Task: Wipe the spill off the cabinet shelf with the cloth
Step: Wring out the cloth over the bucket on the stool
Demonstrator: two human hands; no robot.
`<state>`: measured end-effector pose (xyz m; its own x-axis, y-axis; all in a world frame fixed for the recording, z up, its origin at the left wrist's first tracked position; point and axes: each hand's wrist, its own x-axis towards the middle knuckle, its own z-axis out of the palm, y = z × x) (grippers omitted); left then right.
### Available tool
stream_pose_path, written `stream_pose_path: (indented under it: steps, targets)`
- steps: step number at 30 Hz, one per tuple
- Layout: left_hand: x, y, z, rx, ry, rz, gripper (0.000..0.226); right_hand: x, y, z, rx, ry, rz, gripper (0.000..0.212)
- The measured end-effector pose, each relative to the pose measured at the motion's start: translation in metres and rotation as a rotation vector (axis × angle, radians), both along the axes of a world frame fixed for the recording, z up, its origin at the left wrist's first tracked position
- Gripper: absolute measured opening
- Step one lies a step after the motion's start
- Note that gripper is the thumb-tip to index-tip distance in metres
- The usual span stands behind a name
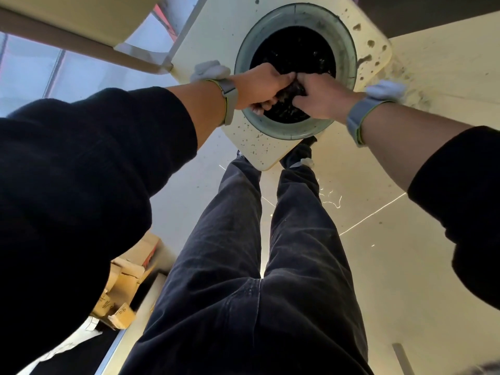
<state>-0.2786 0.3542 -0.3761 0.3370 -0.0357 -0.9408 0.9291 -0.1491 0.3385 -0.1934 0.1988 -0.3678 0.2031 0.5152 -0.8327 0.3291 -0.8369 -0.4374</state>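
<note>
Both my hands meet over a round grey-rimmed bucket (349, 47) with a dark inside. My left hand (258, 86) and my right hand (323, 97) are each closed on a dark bunched cloth (293, 89), which they hold between them above the bucket's opening. The bucket stands on a cream panel (216, 28) with rounded corners, flecked with dark spots and splashes (369, 44). I cannot tell whether this panel is the cabinet shelf.
White crumpled wads lie on the panel by my left wrist (209, 69), by my right wrist (388, 89) and near my shoe (307, 161). My legs in dark trousers (243, 253) stand on a pale floor. Cardboard boxes (130, 277) sit at the lower left.
</note>
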Motion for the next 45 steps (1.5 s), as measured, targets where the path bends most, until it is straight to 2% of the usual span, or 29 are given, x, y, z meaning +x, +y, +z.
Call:
stream_pose_path:
  steps: [2, 3, 6, 8, 10, 13, 15, 17, 19, 22, 24, 26, 28, 31, 32, 34, 35, 37, 39, 41, 43, 45]
  targets:
    - [-0.003, 0.0, 0.0, 0.092, -0.16, -0.069, 0.035, 0.002, -0.002, -0.001, -0.174, 0.224, -0.317, 0.015]
    - [-0.007, 0.002, 0.001, 0.121, -0.272, -0.101, 0.04, 0.005, -0.005, -0.001, -0.265, 0.395, -0.506, 0.014]
    - [-0.021, 0.008, 0.0, 0.223, -0.641, -0.387, 0.077, 0.022, -0.014, -0.001, -0.393, 0.955, -0.9, 0.024]
    - [-0.025, 0.005, 0.0, 0.312, -0.759, -0.494, 0.08, 0.03, -0.015, 0.003, -0.344, 1.309, -0.915, 0.025]
    - [-0.021, -0.003, -0.002, 0.436, -0.853, -0.506, 0.073, 0.033, -0.009, 0.008, -0.293, 1.563, -0.804, 0.025]
    - [-0.003, -0.007, 0.004, 0.595, -0.909, -0.567, 0.05, 0.028, -0.003, 0.013, -0.313, 1.753, -0.721, 0.032]
    - [0.007, 0.002, 0.009, 0.69, -0.858, -0.786, 0.042, 0.021, 0.001, 0.015, -0.376, 1.662, -0.714, 0.037]
    - [0.012, 0.005, 0.012, 0.676, -0.776, -1.026, 0.037, 0.014, 0.007, 0.013, -0.451, 1.367, -0.689, 0.036]
    - [0.015, 0.003, 0.014, 0.593, -0.663, -1.163, 0.032, 0.006, 0.013, 0.016, -0.47, 0.907, -0.538, 0.033]
    - [0.018, -0.004, 0.013, 0.465, -0.483, -1.08, 0.016, -0.007, 0.019, 0.017, -0.186, 0.13, -0.014, 0.03]
    - [0.021, -0.011, 0.009, 0.393, -0.384, -1.041, 0.004, -0.016, 0.013, 0.013, -0.072, -0.191, 0.141, 0.032]
    - [0.025, -0.015, 0.007, 0.3, -0.27, -1.035, 0.009, -0.027, 0.005, 0.008, -0.027, -0.355, 0.186, 0.028]
    - [0.028, -0.019, 0.003, 0.23, -0.179, -1.045, 0.018, -0.036, -0.003, 0.003, 0.024, -0.425, 0.198, 0.015]
    - [0.022, -0.021, 0.001, 0.235, -0.264, -1.048, 0.024, -0.036, -0.011, -0.001, 0.068, -0.41, 0.168, 0.019]
    - [0.018, -0.02, -0.001, 0.259, -0.314, -0.99, 0.027, -0.032, -0.013, -0.001, 0.042, -0.342, 0.12, 0.015]
    - [0.005, -0.012, -0.003, 0.348, -0.46, -0.882, 0.06, -0.02, -0.013, -0.001, -0.085, -0.078, -0.117, 0.01]
    - [0.0, -0.009, -0.003, 0.405, -0.547, -0.843, 0.073, -0.012, -0.012, -0.001, -0.166, 0.108, -0.31, 0.011]
    - [-0.009, -0.007, 0.0, 0.472, -0.704, -0.794, 0.082, 0.005, -0.014, -0.002, -0.355, 0.586, -0.656, 0.016]
    - [-0.013, -0.009, 0.002, 0.482, -0.793, -0.734, 0.075, 0.021, -0.017, -0.003, -0.457, 1.042, -0.778, 0.032]
    - [-0.013, -0.015, 0.003, 0.533, -0.877, -0.637, 0.058, 0.029, -0.017, -0.002, -0.44, 1.376, -0.758, 0.042]
    - [-0.008, -0.017, 0.007, 0.608, -0.927, -0.589, 0.038, 0.029, -0.016, 0.003, -0.381, 1.55, -0.716, 0.033]
    - [0.001, -0.014, 0.011, 0.652, -0.912, -0.744, 0.037, 0.025, -0.015, 0.008, -0.39, 1.548, -0.665, 0.031]
